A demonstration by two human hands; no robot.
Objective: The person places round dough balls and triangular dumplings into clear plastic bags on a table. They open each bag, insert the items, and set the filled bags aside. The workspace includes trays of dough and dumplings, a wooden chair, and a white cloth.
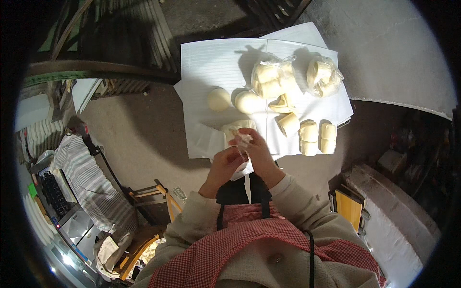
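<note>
My left hand (225, 165) and my right hand (260, 150) meet at the near edge of a paper-covered surface. Both pinch crumpled clear plastic film (245, 139), apparently part of a thin bag. Just beyond my fingers sits a pale block (232, 129), partly covered by them; whether it is inside the film I cannot tell. Two round pale buns (218, 99) (246, 102) rest farther away. To the right stand a single cylindrical bun (289, 124) and joined cylindrical buns (308, 137) (328, 138). An irregular folded piece (283, 104) lies above the single one.
White lined paper sheets (212, 57) lie under everything. Two clear bags of buns (274, 77) (325, 76) stand at the back. A pale slab (389, 54) borders the right. At left are a wooden chair (164, 196) and a striped cloth (88, 180).
</note>
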